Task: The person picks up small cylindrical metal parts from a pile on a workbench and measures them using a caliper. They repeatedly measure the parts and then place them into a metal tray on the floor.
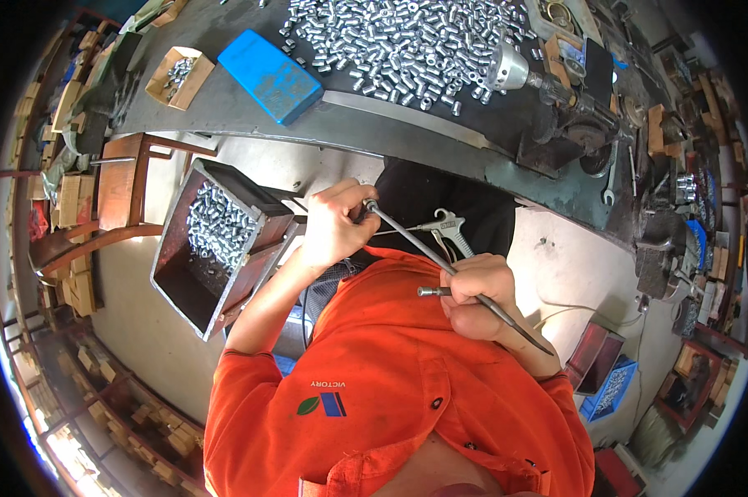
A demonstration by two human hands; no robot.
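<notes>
Centre: left hand (341, 217), fingers closed at the upper end of a long, thin, dark metal rod (411, 237), which slants down to the right. Right of centre: right hand (480, 291), clamped round the rod; a short silver-headed pin (430, 291) juts leftward from it. Left side: brown wooden chair (124, 189), pale floor (134, 340). Top: dark workbench (204, 109) bears a blue rectangular box (266, 74) and heaped silver metal cylinders (407, 50).
</notes>
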